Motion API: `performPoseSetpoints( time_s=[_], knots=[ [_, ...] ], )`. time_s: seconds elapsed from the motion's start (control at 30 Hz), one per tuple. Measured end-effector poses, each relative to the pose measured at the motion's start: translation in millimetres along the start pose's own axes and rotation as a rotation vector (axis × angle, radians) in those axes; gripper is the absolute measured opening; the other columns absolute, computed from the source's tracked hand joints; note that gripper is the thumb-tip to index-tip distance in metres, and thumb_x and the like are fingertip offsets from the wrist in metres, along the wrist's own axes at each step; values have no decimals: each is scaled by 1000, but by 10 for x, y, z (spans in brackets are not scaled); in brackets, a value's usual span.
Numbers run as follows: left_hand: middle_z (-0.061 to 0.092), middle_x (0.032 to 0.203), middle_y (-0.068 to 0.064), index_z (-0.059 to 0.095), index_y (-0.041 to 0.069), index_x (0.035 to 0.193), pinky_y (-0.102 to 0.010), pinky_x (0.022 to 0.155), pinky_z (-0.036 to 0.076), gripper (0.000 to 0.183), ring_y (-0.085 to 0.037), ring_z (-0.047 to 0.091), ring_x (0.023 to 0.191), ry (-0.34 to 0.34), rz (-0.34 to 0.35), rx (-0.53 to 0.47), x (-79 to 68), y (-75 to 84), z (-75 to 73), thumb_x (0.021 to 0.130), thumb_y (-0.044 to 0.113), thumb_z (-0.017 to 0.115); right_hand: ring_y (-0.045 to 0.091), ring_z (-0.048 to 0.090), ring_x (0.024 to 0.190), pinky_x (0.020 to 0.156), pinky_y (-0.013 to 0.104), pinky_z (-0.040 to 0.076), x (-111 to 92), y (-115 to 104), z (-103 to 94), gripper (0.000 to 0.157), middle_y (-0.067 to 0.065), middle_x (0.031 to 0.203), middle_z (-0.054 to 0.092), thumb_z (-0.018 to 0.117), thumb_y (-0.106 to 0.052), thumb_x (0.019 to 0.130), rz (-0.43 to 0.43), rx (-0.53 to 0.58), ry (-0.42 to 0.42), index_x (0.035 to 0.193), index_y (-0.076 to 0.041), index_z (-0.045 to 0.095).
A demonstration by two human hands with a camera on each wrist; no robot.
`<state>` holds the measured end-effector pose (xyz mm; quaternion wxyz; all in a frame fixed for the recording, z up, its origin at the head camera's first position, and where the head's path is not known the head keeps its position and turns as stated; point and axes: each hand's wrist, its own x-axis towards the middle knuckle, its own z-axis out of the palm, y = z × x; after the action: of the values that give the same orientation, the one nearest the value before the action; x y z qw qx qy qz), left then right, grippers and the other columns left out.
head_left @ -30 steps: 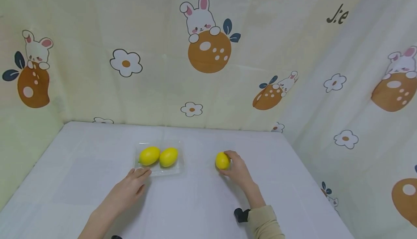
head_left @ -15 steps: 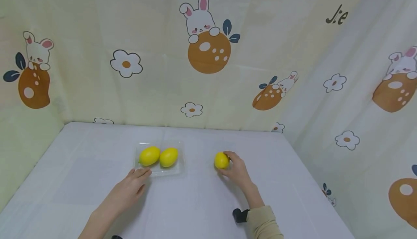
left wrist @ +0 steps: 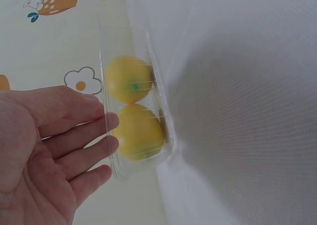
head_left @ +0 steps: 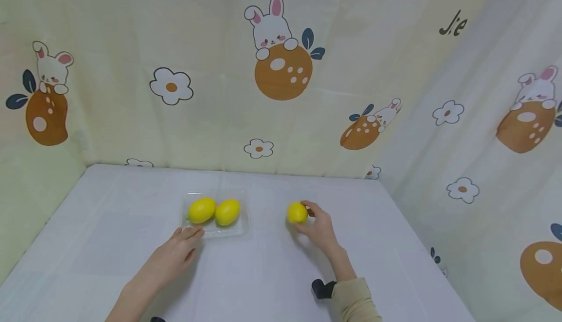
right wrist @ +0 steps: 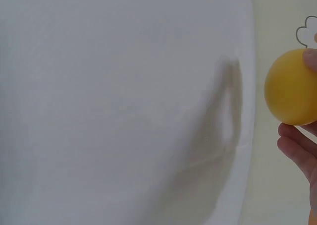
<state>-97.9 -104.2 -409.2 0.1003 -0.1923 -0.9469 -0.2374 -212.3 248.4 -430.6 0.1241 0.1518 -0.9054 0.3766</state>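
Two yellow lemons, a left one and a right one, lie side by side in a clear plastic tray. My left hand has its fingers extended, with the fingertips at the tray's near rim; the left wrist view shows them against its clear wall. To the right of the tray, my right hand pinches a third lemon between thumb and fingers. In the right wrist view this lemon is held above the white cloth, its shadow cast below.
A white cloth covers the table. Behind it hangs a pale curtain printed with rabbits and flowers, and another stretch of curtain runs along the right side. A black strap piece sits at the right wrist beside the beige sleeve.
My right hand has shifted slightly left and up with the lemon in its grip. The left hand, the tray and the two lemons in it have stayed put.
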Motion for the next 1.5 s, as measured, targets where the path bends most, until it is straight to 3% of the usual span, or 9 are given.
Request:
performPoseSetpoints(
  time_s=[0.23,0.57,0.77,1.07,1.23,1.5],
  knots=[
    [55,121,-21,58,-11,116,-54,100,34,38,-37,50,114,4,0,-9,-9,-18,19,79,-5,63,27,59,95,88,45,49,121,-187,-28,58,11,117,60,82,-8,67,-53,66,22,120,-2,57],
    [55,123,-21,57,-10,117,-53,101,32,38,-36,49,116,-20,-21,-18,-5,1,-27,80,-5,63,21,58,96,91,37,48,319,-590,13,57,7,117,60,80,-10,70,-136,196,2,121,-4,57],
    [54,123,-21,57,-10,117,-53,102,32,37,-36,49,116,-18,-18,3,1,-9,-26,80,-5,62,19,57,98,93,37,47,425,-829,148,57,4,119,59,79,-11,71,-188,255,-74,123,-5,56],
    [54,122,-22,58,-11,116,-52,102,33,37,-35,50,115,-24,-11,6,22,-2,-19,79,-6,63,18,57,99,92,33,47,499,-1118,449,57,2,121,57,78,-16,73,-212,235,-240,125,-9,55],
    [54,122,-22,58,-11,116,-52,101,33,38,-35,50,114,-26,-12,16,25,-2,-4,79,-6,64,17,58,99,89,29,48,460,-1220,639,55,1,122,57,77,-19,75,-227,208,-350,124,-11,56],
    [55,121,-22,58,-11,115,-53,100,34,38,-36,51,113,6,13,11,16,-11,6,78,-6,64,15,55,99,90,33,49,400,-1265,863,53,3,120,59,77,-19,75,-295,201,-433,122,-5,57]
  ],
)
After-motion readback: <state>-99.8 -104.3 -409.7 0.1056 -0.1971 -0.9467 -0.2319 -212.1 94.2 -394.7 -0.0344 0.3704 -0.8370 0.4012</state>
